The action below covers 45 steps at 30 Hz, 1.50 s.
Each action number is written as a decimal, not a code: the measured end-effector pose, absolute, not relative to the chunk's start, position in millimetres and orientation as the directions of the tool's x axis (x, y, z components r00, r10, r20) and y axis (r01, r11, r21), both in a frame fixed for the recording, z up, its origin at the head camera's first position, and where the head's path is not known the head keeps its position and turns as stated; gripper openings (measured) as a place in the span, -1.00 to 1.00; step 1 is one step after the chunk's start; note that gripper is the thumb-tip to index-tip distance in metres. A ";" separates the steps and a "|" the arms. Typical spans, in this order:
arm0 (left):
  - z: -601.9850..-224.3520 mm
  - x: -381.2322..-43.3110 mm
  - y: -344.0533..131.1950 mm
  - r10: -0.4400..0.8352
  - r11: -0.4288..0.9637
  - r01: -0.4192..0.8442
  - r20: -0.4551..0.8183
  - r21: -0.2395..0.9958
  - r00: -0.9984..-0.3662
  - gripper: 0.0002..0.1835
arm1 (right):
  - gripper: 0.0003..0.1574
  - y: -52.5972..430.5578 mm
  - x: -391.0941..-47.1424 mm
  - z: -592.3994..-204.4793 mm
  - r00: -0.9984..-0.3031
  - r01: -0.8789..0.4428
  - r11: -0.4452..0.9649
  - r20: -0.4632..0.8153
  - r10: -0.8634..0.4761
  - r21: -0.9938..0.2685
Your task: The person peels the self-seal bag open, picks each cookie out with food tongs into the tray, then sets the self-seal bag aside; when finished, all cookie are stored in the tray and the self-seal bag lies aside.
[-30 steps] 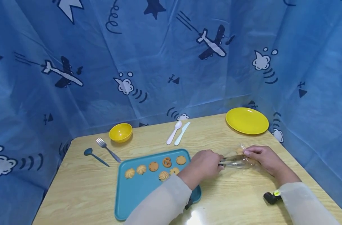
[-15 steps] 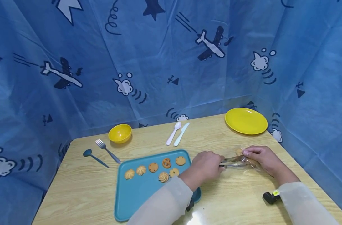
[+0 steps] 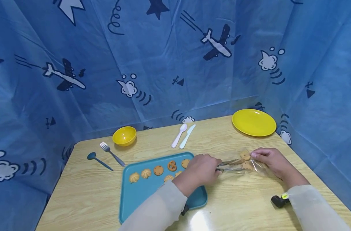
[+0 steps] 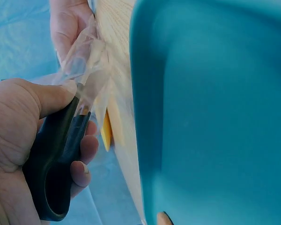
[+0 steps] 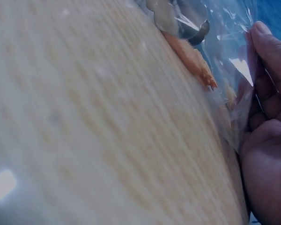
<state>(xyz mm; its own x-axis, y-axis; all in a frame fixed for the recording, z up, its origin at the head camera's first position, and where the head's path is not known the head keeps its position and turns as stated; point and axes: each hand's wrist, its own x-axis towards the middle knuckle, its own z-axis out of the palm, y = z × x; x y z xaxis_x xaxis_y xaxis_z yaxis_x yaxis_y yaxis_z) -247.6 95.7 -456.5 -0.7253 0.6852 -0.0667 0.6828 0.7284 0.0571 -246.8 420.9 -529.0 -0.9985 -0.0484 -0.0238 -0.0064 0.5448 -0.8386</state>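
My left hand grips tongs by their black handles, thumb above and fingers curled below. Their metal arms reach to the right into a clear plastic bag. In the right wrist view, a scalloped metal tong end shows through the film beside an orange-brown cookie. From the head, a pale cookie lies in the bag, with another cookie just below it. My right hand pinches the bag's right side between thumb and fingers.
A blue tray with several cookies and a pretzel lies under my left forearm. Farther back are a yellow bowl, a fork, a dark spoon, a pink spoon, a pale knife and a yellow plate.
My left hand has drawn slightly left with the tongs, whose tips sit less deep in the bag. A second cookie now shows in the film. My right hand keeps nearly the same place.
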 end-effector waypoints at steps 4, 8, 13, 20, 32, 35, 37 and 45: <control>-456.3 -246.7 102.9 0.694 0.720 0.693 -0.058 0.040 -0.717 -0.62 | -0.49 419.1 -246.8 -528.2 -0.998 -0.001 0.538 -0.030 -0.049 -0.843; -455.8 -245.6 109.1 0.696 0.718 0.695 -0.067 0.038 -0.715 -0.62 | -0.51 417.9 -246.5 -528.3 -0.999 -0.015 0.550 -0.017 -0.052 -0.835; -454.5 -245.4 105.7 0.688 0.725 0.687 -0.073 0.042 -0.722 -0.59 | -0.52 415.7 -247.7 -528.4 -0.998 -0.029 0.541 -0.004 -0.059 -0.841; -449.8 -248.4 82.8 0.692 0.722 0.690 -0.044 0.056 -0.721 -0.59 | -0.49 415.8 -248.8 -524.3 -0.999 -0.014 0.527 -0.015 -0.049 -0.850; -440.6 -243.6 44.1 0.690 0.723 0.686 -0.044 0.079 -0.722 -0.52 | -0.49 418.3 -246.7 -525.4 -0.999 -0.001 0.586 -0.029 -0.042 -0.811; -437.8 -239.0 30.7 0.694 0.719 0.690 -0.034 0.084 -0.719 -0.52 | -0.49 418.1 -245.9 -524.8 -0.999 -0.006 0.587 -0.024 -0.044 -0.810; -435.1 -236.3 20.0 0.695 0.716 0.689 -0.021 0.107 -0.719 -0.51 | -0.50 418.1 -245.7 -524.6 -0.999 -0.006 0.588 -0.022 -0.040 -0.809; -422.9 -227.0 -44.0 0.690 0.710 0.689 0.052 0.144 -0.722 -0.48 | -0.50 417.6 -246.7 -525.5 -0.998 0.010 0.551 -0.038 -0.040 -0.835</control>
<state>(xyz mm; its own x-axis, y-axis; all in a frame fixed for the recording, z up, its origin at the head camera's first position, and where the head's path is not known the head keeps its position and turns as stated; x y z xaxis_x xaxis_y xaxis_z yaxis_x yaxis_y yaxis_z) -227.0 -44.0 -422.9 -0.7222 0.6897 0.0524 0.6889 0.7104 0.1443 -246.7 417.6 -525.5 -0.9985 -0.0400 -0.0378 0.0096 0.5508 -0.8346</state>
